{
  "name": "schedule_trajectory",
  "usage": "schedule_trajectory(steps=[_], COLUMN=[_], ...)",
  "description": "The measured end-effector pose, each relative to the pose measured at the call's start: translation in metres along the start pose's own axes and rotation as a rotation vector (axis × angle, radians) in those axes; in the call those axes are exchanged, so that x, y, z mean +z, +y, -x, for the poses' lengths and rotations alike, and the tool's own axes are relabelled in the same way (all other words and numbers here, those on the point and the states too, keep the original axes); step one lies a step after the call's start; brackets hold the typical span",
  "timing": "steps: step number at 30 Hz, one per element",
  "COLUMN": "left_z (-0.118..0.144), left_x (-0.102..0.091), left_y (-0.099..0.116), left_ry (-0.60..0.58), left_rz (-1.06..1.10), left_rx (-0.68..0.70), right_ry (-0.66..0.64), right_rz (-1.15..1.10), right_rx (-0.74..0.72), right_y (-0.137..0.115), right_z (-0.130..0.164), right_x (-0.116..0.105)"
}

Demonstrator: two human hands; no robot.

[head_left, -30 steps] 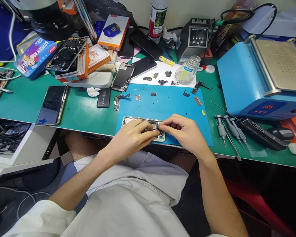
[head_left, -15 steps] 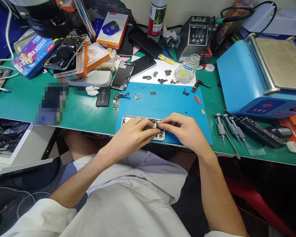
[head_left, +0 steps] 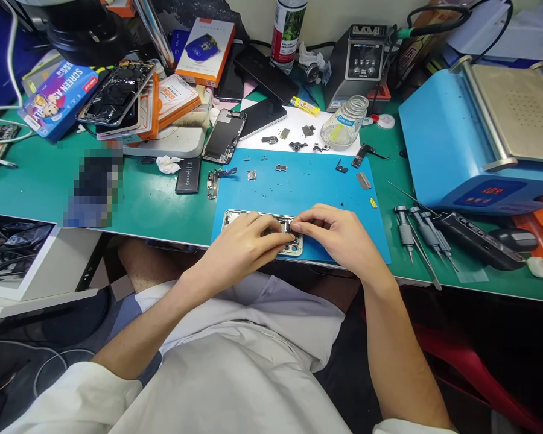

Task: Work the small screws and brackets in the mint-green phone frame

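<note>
An opened phone housing (head_left: 235,217) lies flat at the near edge of the blue work mat (head_left: 317,181). My left hand (head_left: 244,247) rests on top of it, fingers curled and pressing down on its middle. My right hand (head_left: 337,238) comes in from the right, thumb and forefinger pinched on a small dark part at the housing's right end, by the camera cut-outs. The two hands' fingertips almost touch there. Most of the housing's inside is hidden under my fingers.
Small loose parts and screws (head_left: 276,168) lie scattered on the mat. Screwdrivers and tweezers (head_left: 416,232) lie to the right, beside a blue heating machine (head_left: 479,138). A glass jar (head_left: 344,123), soldering station (head_left: 362,60), a phone screen (head_left: 224,137), battery (head_left: 189,175) and boxes (head_left: 203,51) crowd the back.
Both hands have stayed on the housing. My right hand's fingers have shifted slightly left and closer to the left hand's fingertips.
</note>
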State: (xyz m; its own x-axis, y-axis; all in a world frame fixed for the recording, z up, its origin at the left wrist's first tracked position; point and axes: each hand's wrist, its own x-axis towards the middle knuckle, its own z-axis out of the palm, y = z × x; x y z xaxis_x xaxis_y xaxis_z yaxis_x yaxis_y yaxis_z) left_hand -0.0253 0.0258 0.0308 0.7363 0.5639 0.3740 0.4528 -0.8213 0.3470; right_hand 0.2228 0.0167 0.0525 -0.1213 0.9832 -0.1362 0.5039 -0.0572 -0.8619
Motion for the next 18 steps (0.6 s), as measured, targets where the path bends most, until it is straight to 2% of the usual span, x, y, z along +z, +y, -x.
schedule_trajectory(steps=[11,18], left_z=[0.0001,0.0004], left_x=[-0.001,-0.0001], left_y=[0.0,-0.0004], left_ry=[0.0,0.01], left_rz=[-0.002,-0.025], left_rx=[0.003,0.02], right_ry=[-0.01,0.041], right_rz=[-0.011,0.009], right_rx=[0.066,0.082], right_y=[-0.0031,-0.0045], right_z=[-0.0027,0.0016], right_x=[-0.0002,0.005])
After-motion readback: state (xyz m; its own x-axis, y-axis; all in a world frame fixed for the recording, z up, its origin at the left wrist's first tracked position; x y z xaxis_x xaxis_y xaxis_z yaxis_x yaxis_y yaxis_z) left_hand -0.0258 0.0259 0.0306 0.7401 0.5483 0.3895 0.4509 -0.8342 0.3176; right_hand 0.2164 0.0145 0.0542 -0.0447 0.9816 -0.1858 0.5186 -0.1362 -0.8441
